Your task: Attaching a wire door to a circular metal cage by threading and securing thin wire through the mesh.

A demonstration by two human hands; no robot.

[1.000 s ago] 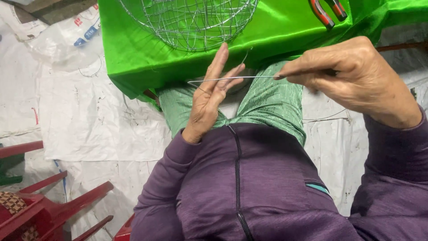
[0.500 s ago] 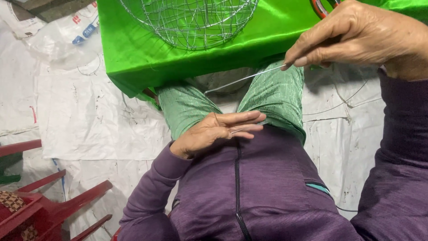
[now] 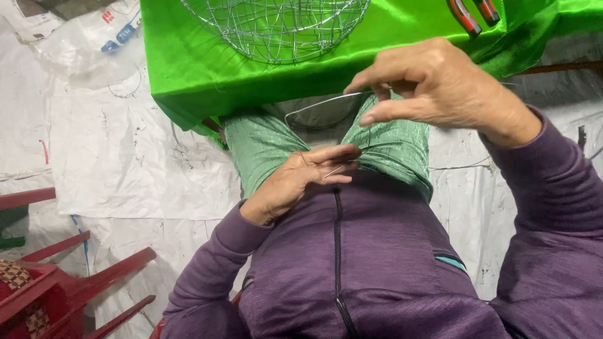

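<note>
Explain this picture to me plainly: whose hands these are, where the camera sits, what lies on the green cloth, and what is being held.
The camera sits on a person's head and looks down at their own lap and arms in purple sleeves. The right hand pinches one end of a thin bent wire between fingertips. The left hand rests on the lap and holds the wire's other end. Ahead lies a green cloth over a surface, bearing a round wire mesh basket frame and red-handled pliers at the top edge. A red plastic chair stands at lower left.

A makeshift craft workshop is suggested: white woven plastic sheeting point(image 3: 125, 157) on the floor, a green cloth-draped table point(image 3: 188, 69), red-handled pliers point(image 3: 471, 12).
</note>
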